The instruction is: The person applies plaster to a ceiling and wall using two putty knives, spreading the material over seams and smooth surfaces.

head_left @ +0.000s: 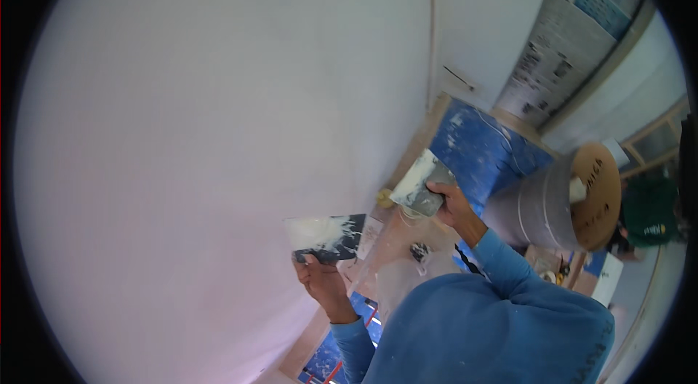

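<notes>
My left hand is closed on the lower edge of a dark, flat putty blade, with white putty spread over its face. This blade is close to the pale wall; whether it touches I cannot tell. Further right and higher, my right hand grips a grey putty blade with its thumb on the face. White putty lies along that blade's far side. The two blades are apart, both faces turned up toward me.
A grey drum with a brown round lid stands at right. Blue sheeting with white splashes covers the floor; a thin cable lies on it. Newspaper covers a panel at top right. A dark green shape is beyond the drum.
</notes>
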Demonstrator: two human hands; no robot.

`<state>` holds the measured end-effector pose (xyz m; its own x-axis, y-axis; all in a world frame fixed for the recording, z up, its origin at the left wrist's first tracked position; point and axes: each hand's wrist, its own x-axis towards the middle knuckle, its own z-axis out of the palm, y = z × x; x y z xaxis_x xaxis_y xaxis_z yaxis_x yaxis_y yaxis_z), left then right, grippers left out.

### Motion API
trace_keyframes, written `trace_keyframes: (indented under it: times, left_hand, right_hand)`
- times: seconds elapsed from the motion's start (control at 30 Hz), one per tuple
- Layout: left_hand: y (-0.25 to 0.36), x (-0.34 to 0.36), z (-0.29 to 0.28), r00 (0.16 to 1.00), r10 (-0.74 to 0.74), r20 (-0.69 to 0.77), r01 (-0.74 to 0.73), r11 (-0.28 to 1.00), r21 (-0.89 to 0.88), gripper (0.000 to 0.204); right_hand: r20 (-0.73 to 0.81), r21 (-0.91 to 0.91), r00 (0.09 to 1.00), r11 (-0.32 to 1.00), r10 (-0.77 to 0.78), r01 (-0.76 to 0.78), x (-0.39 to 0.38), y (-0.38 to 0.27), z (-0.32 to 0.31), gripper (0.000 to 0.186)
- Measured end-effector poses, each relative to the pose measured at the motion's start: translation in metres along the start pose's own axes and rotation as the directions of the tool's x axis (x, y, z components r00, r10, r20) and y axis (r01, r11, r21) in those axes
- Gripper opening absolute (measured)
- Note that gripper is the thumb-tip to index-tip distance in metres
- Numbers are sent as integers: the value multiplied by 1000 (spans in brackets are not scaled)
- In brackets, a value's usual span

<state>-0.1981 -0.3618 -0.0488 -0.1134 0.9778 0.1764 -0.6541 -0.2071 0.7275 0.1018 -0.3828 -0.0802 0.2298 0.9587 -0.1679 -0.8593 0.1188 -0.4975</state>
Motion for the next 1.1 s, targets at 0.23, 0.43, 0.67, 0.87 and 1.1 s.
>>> trace_keyframes:
  times: [0.23, 0.43, 0.67, 0.87, 1.1]
  left_hand:
    - [-18, 23, -9, 983, -127, 135, 138, 987, -79, 33]
    - [-35, 28, 8, 970, -244, 13, 245, 968, -64, 33]
    - [-14, 41, 55, 975, -149, 166, 161, 985, -62, 28]
    - [24, 50, 54, 809, -7, 588, -491, 543, 682, 38]
    - [52, 89, 92, 601, 43, 798, -783, 231, 577, 61]
  right_hand:
    - [-201, -46, 965, 986, -168, 162, -25, 2, -7, 33]
    - [-406, 121, 909, 980, -97, 158, -29, 6, 21, 30]
    - [-190, -103, 982, 994, 5, -25, -43, 4, 91, 38]
    - [83, -90, 986, 987, 143, -135, -12, 22, 115, 43]
    - [277, -105, 925, 965, 262, -242, 37, 6, 138, 44]
